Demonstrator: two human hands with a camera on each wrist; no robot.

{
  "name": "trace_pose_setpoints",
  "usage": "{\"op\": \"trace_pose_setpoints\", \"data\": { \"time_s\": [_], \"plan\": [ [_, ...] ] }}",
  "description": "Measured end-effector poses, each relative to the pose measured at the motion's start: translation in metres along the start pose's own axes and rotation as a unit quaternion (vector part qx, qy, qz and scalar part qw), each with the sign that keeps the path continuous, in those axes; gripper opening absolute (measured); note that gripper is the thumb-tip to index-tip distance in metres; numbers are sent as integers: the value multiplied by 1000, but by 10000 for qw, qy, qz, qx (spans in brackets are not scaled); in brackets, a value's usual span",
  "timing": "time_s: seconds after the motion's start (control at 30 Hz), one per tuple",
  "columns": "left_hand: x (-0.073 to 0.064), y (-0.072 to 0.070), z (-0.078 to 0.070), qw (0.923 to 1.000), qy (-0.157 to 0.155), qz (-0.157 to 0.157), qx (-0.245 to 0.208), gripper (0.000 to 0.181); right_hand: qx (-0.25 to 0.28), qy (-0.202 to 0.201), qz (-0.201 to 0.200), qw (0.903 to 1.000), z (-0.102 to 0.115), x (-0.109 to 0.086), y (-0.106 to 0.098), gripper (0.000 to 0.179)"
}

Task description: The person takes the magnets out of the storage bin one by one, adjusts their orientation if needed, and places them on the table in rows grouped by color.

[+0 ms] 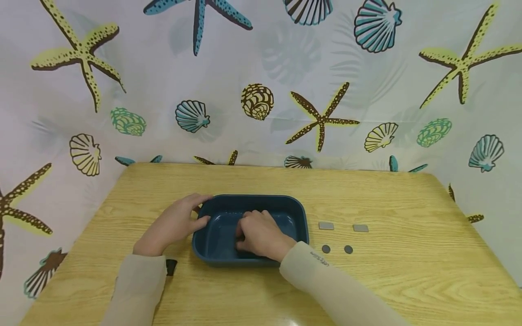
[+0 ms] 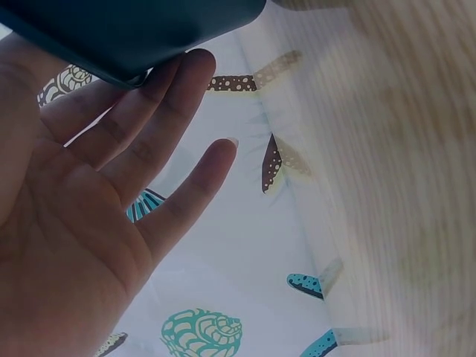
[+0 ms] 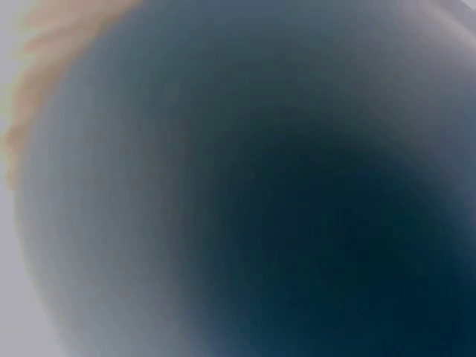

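A dark blue rectangular basin [image 1: 220, 235] with rounded corners stands on the wooden table. My left hand [image 1: 179, 222] holds its left end, the thumb over the rim and a finger along the back corner. In the left wrist view, fingers [image 2: 156, 141] of that hand reach the outside of the basin [image 2: 163, 33]; the little finger stands apart. My right hand [image 1: 261, 235] is down inside the basin with bent fingers. Whatever lies under or between those fingers is hidden. The right wrist view is a dark blue-grey blur.
Right of the basin lie two small grey rectangular pieces [image 1: 326, 225] and two dark round discs [image 1: 326, 249]. A small black item [image 1: 171, 267] shows beside the left sleeve. Behind the table [image 1: 408, 271] hangs a white cloth [image 1: 228, 77] printed with shells and starfish.
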State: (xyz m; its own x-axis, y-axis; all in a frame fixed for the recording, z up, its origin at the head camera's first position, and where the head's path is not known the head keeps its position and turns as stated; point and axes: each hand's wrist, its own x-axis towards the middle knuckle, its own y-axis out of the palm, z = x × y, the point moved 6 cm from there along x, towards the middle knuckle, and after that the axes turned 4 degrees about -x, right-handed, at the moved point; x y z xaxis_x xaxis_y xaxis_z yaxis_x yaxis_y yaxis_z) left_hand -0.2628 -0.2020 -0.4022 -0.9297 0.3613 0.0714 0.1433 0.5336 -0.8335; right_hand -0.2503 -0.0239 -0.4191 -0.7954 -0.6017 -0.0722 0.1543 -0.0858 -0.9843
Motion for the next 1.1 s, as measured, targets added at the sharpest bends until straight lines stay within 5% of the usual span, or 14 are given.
{"op": "trace_pose_setpoints", "data": {
  "time_s": [0.37, 1.1],
  "plan": [
    [0, 0, -2, 10000, 42, -3, -40, 52, 352, 48, -392, 9986, -5, -17, -32, 16],
    [2, 0, -3, 9999, -9, -41, 147, 54, 935, 422, -724, 9921, -56, -60, -62, 10]
  ]
}}
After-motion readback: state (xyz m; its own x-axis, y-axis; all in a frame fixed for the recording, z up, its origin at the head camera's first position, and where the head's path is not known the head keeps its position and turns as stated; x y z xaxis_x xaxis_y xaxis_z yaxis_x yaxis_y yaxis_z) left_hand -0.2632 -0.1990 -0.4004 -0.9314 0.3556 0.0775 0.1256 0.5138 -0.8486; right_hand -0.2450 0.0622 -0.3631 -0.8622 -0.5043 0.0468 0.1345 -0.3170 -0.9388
